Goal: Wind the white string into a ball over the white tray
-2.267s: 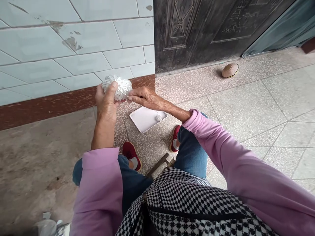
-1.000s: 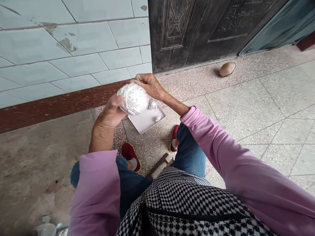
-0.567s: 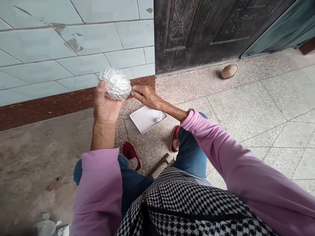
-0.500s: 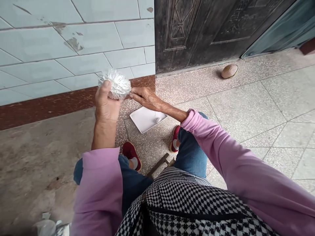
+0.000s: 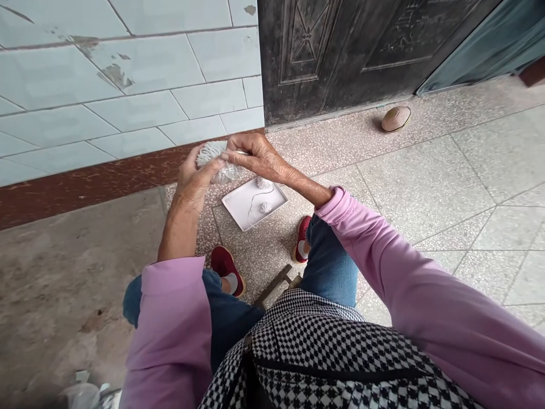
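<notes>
My left hand (image 5: 193,176) is wrapped round a white ruffled ball of looped cord and glossy, see-through strands (image 5: 213,150), fingers behind it and thumb in front. My right hand (image 5: 258,154) meets the ball at its right side, thumb and forefinger pressed together. A thin pale piece shows between those fingers, too small to name. On the floor below lies a shallow white tray (image 5: 236,203). In it are a ball of white yarn (image 5: 265,208), a second yarn ball (image 5: 263,183) near the far edge, and a loose strand.
A tiled wall (image 5: 140,62) stands ahead on the left, beside a dark panelled door (image 5: 332,51). A worn ball (image 5: 395,119) lies on the floor near the door. Between my feet is a bar of wood or metal (image 5: 275,286). Plastic bags (image 5: 83,395) lie at lower left.
The ruffled ball has moved right and slightly down and turned, showing its looped cord side. My left hand has rolled with it, and my right hand now overlaps its edge. More of the tray shows.
</notes>
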Demonstrator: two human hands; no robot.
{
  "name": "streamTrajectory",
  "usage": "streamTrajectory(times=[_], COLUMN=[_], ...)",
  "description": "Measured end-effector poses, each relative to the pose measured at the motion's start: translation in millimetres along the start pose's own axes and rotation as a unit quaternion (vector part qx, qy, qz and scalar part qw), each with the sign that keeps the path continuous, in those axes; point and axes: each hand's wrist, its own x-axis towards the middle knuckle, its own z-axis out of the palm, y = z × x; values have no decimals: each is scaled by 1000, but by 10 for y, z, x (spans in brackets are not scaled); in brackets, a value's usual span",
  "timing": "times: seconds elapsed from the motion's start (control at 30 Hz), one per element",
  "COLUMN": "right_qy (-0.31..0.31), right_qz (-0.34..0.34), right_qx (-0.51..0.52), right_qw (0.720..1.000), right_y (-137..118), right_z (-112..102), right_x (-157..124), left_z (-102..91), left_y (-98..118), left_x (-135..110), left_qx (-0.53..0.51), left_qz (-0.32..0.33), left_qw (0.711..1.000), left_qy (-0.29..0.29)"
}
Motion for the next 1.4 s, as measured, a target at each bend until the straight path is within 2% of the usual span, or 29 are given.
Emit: streamTrajectory(times=[0.07, 0.17, 0.27, 0.57, 0.73, 0.83, 1.0, 1.1, 1.3, 1.4], right_qy=[25, 53, 70, 54, 16, -4, -12, -29, -87, -90], right_qz=[1, 6, 11, 33, 30, 22, 34, 32, -23, -40], right_qx=[17, 42, 58, 70, 75, 54, -22, -28, -27, -18], right_qw=[1000, 998, 996, 996, 997, 998, 999, 999, 996, 995], right_y=[-8, 44, 116, 266, 388, 355, 205, 153, 116, 82], right_z=[-80, -155, -173, -93, 2, 56, 109, 140, 201, 200], right_x=[29, 78, 119, 188, 203, 171, 97, 57, -55, -71], left_z=[127, 269, 313, 316, 312, 255, 173, 155, 57, -1], left_y=[137, 310, 384, 369, 465, 491, 481, 463, 286, 128], left_x=[-98, -203, -240, -270, -264, -238, -191, -154, -32, 37], left_qx=[-4, -37, -72, -125, -168, -177, -180, -177, -120, -92], left_qz=[-47, -77, -73, -14, 41, 46, 40, 49, 65, 58], left_qw=[999, 996, 992, 987, 985, 983, 982, 982, 983, 982], left_qy=[15, -39, -76, -103, -23, 16, 30, 49, 121, 154])
